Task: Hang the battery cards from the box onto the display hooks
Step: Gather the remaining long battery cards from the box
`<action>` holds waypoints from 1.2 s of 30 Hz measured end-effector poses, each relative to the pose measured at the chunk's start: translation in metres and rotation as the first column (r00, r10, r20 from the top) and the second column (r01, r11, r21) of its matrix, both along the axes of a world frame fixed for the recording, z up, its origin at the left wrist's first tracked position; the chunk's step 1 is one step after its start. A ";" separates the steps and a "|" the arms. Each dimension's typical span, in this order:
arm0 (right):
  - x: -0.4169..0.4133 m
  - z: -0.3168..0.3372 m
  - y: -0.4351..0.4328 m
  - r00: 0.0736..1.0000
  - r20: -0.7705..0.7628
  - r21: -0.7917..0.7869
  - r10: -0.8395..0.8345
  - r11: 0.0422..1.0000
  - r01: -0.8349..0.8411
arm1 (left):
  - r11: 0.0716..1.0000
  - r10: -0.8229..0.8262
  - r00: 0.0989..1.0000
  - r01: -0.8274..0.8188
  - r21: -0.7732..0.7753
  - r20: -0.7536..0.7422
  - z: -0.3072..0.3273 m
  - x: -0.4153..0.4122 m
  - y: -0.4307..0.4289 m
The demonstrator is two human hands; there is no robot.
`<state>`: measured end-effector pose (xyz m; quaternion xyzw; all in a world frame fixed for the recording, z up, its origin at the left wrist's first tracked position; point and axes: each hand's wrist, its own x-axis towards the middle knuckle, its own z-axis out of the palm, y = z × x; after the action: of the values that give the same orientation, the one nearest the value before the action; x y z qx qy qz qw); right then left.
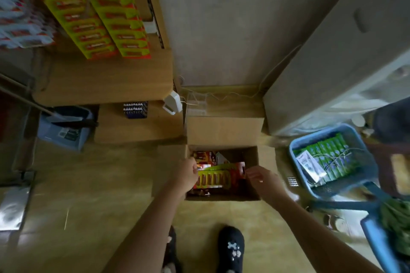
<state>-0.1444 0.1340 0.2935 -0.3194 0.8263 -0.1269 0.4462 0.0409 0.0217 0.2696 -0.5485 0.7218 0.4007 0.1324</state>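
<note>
Open box [224,131] on floor [106,186], left hand [186,175] gripping battery card [214,178] at left end, right hand [260,175] pinching its right end

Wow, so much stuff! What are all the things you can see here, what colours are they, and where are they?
cardboard box: one, brown, open on the floor, middle
top battery card: one, red and lime, in the box, more cards beneath
hanging battery cards: two rows, red and lime, display at upper left
basket: one, blue, right
green packs: several, green, in the basket
bin: one, blue, floor at left
slippers: two, black with white prints, bottom
left hand: one, grips the top card's left end
right hand: one, pinches its right end
</note>
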 end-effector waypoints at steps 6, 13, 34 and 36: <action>-0.021 -0.059 0.024 0.998 0.031 0.028 -0.046 0.999 0.045 | 0.999 -0.045 0.998 0.045 0.007 0.031 -0.047 -0.011 0.020; -0.023 -0.175 0.015 0.999 0.035 0.023 0.008 1.000 -0.009 | 0.989 -0.109 0.993 0.103 -0.102 -0.052 -0.161 -0.029 0.021; -0.051 -0.422 -0.046 0.651 -0.307 0.455 0.694 0.708 -0.541 | 0.782 -0.604 0.793 0.609 0.129 -0.080 -0.407 -0.080 -0.008; -0.049 -0.412 -0.045 0.629 -0.363 0.453 0.688 0.720 -0.526 | 0.770 -0.627 0.778 0.626 0.127 -0.034 -0.399 -0.078 -0.008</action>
<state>-0.1936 0.0893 -0.1190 -0.5306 0.7627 0.2507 0.2718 -0.0374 0.0134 -0.1293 -0.2690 0.8346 0.3775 0.2976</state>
